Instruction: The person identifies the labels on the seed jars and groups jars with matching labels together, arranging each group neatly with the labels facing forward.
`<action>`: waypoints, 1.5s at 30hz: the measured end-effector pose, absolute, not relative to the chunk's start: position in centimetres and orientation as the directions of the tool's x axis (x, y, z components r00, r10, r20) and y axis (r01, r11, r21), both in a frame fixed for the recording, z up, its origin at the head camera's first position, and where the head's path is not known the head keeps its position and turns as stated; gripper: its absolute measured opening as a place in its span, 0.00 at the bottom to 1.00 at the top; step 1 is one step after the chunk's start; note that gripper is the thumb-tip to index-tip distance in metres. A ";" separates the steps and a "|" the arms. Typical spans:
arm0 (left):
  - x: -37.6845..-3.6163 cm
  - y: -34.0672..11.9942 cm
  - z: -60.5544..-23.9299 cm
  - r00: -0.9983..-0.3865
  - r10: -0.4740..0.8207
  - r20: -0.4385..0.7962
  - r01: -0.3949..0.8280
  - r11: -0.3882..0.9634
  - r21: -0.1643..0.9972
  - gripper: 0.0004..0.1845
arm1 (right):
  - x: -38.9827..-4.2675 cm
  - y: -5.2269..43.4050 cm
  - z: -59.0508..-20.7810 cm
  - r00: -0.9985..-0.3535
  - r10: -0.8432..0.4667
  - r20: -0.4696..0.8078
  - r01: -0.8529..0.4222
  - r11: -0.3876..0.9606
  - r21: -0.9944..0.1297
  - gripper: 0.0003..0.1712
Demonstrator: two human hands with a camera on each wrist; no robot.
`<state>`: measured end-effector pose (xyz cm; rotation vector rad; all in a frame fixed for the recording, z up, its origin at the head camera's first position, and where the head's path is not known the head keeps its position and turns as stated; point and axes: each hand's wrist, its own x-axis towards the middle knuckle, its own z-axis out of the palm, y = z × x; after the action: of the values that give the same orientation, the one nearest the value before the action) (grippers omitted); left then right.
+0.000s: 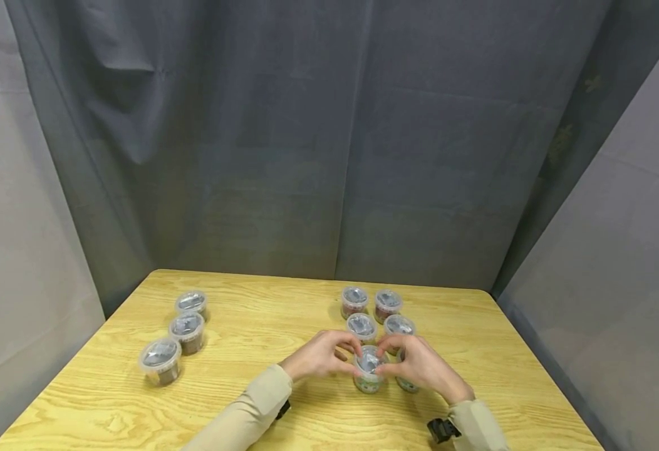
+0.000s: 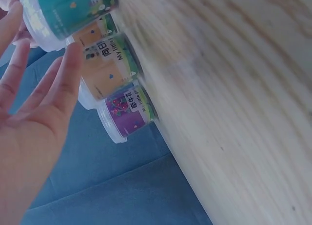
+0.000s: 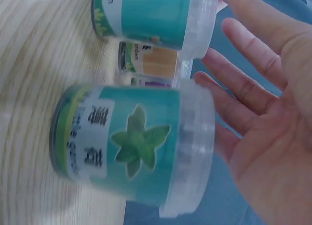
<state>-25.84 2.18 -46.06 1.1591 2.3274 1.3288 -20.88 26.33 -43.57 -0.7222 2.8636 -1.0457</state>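
Note:
Both hands are at the lid of a clear-lidded plastic tub (image 1: 368, 383) with a teal label, standing upright at the front left of the right-hand group. My left hand (image 1: 322, 356) holds the lid's left side between thumb and fingers. From the right, my right hand (image 1: 420, 365) holds the opposite side the same way. Just right of it, partly hidden by the right hand, stands a second teal tub (image 3: 141, 142) with a green leaf picture. Behind are tubs with orange labels (image 2: 105, 71) and a purple-labelled tub (image 2: 129, 112).
Three more lidded tubs stand at the left of the wooden table (image 1: 239, 351), in a slanting line; the nearest tub (image 1: 161, 361) is toward the front. A dark grey curtain (image 1: 284, 156) hangs behind the table, with pale cloth (image 1: 617, 250) at the sides.

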 end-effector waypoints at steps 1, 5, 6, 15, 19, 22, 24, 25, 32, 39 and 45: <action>-25.8 2.0 -46.0 -0.666 0.723 0.186 0.527 0.278 0.803 0.14 | -20.9 26.2 -43.6 -0.890 -0.426 0.163 -0.430 0.667 -0.609 0.12; -25.8 1.4 -45.9 -0.677 0.710 0.193 0.528 0.287 0.799 0.13 | -21.0 25.4 -43.6 -0.876 -0.421 0.234 -0.472 0.655 -0.590 0.09; -25.8 1.3 -45.9 -0.681 0.706 0.194 0.527 0.289 0.799 0.13 | -21.0 25.1 -43.6 -0.873 -0.418 0.252 -0.482 0.656 -0.581 0.08; -25.5 -0.8 -45.2 -0.757 0.614 0.223 0.532 0.381 0.757 0.11 | -21.2 21.5 -43.8 -0.858 -0.406 0.313 -0.512 0.631 -0.583 0.12; -25.3 -2.1 -44.6 -0.802 0.546 0.244 0.530 0.459 0.714 0.08 | -21.3 19.8 -43.9 -0.846 -0.407 0.345 -0.533 0.667 -0.521 0.14; -25.2 -3.1 -44.3 -0.833 0.498 0.240 0.505 0.508 0.698 0.07 | -21.5 18.6 -43.8 -0.838 -0.398 0.373 -0.540 0.701 -0.466 0.14; -25.2 -3.8 -44.2 -0.849 0.471 0.241 0.490 0.529 0.693 0.08 | -21.6 17.8 -43.8 -0.836 -0.392 0.384 -0.539 0.717 -0.442 0.14; -25.2 -4.3 -44.1 -0.855 0.459 0.241 0.483 0.536 0.693 0.08 | -21.7 17.5 -43.8 -0.837 -0.388 0.385 -0.536 0.724 -0.435 0.13; -25.0 -7.7 -43.6 -0.904 0.367 0.220 0.408 0.582 0.704 0.10 | -22.0 14.7 -44.1 -0.846 -0.388 0.366 -0.525 0.726 -0.444 0.11; -25.0 -11.2 -42.7 -0.925 0.317 0.209 0.370 0.627 0.686 0.08 | -22.8 12.1 -44.5 -0.837 -0.394 0.378 -0.537 0.721 -0.437 0.09; -24.8 -14.1 -42.4 -0.921 0.325 0.216 0.385 0.665 0.640 0.09 | -23.6 10.0 -45.0 -0.847 -0.427 0.317 -0.532 0.688 -0.493 0.08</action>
<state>-24.76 -14.13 -42.39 0.6284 2.9414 1.1628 -23.55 9.98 -45.04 -0.8741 3.0474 -0.9833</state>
